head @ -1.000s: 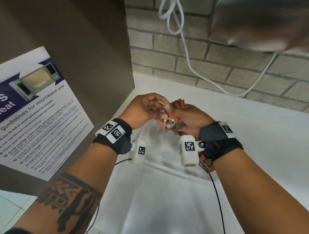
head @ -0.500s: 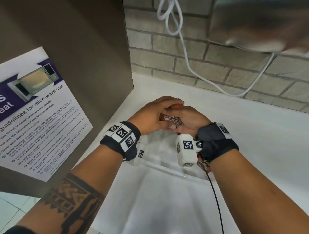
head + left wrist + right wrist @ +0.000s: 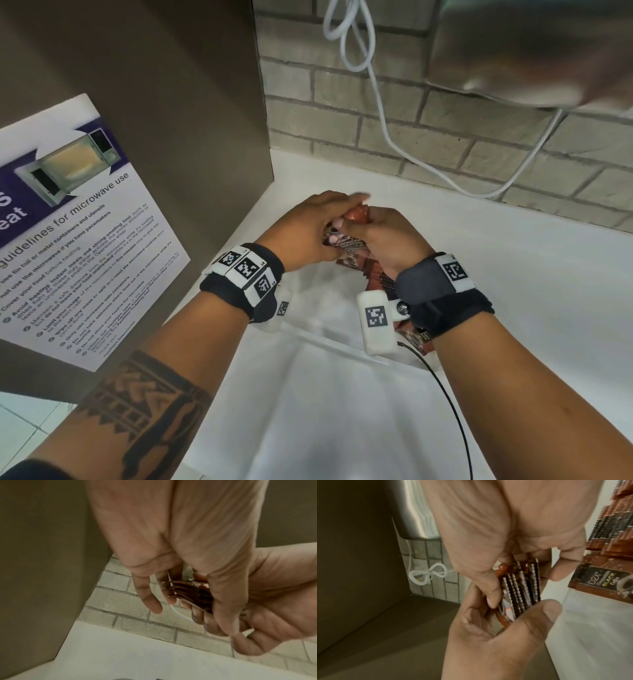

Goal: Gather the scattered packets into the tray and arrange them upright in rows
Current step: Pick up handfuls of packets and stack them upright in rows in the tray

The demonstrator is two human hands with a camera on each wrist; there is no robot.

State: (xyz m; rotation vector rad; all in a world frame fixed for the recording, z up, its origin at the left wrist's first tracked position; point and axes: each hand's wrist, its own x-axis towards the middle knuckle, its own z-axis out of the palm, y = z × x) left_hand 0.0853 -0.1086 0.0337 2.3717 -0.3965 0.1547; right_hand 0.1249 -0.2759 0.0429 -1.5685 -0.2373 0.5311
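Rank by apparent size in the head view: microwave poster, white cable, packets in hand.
1. Microwave poster, largest, though nearest the camera.
2. White cable, long and thin.
3. Packets, mostly hidden by both hands.

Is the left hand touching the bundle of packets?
Touching. The right wrist view shows the left hand closing on the bundle of packets from below.

Glossy brown foil coffee packets [image 3: 520, 588] with serrated edges are seen. A smooth white tabletop [image 3: 513, 274], a rough matt brick wall [image 3: 428, 137] and brushed metal housing [image 3: 531, 51] are shown.
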